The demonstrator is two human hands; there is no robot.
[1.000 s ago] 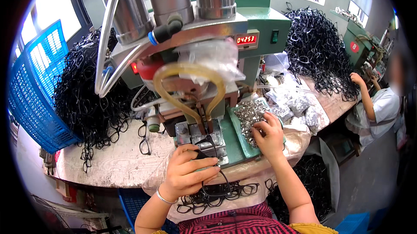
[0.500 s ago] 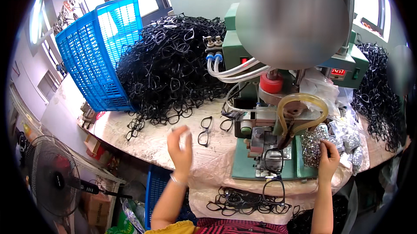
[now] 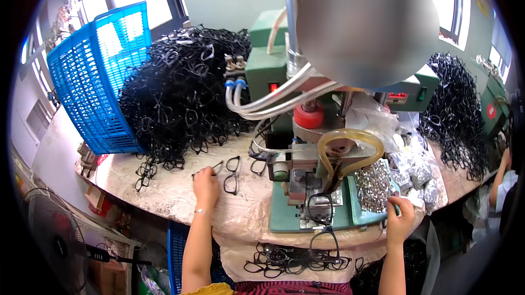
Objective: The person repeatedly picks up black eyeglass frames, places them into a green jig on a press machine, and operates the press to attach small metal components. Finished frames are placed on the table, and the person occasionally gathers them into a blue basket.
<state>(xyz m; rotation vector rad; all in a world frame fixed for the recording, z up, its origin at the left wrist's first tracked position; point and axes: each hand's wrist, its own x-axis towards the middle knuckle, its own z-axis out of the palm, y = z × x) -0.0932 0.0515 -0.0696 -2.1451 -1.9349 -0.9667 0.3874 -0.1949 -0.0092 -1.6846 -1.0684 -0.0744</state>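
Note:
On the tabletop, my left hand (image 3: 206,188) is closed around a thin dark strip-like piece (image 3: 217,167), whose kind I cannot make out. Just to its right lies a black eyeglass frame (image 3: 232,176). My right hand (image 3: 400,219) is closed in a pinch at the right edge of a green tray (image 3: 358,219) heaped with small shiny metal parts (image 3: 373,187); what its fingers hold is hidden. Between the hands, another eyeglass frame (image 3: 320,208) sits at the green press machine (image 3: 298,185), one rim over the metal fixture, the other hanging toward me.
A tipped blue basket (image 3: 93,87) and a big heap of black frames (image 3: 183,92) stand at left. Several frames (image 3: 273,258) lie at the near edge. Plastic bags of metal parts (image 3: 420,174) sit right of the tray. A fan (image 3: 57,240) stands lower left.
My left hand has come down to the tabletop, its raised fingers now closed. My right hand has shifted from over the metal parts to the tray's right edge. The whole view has swung.

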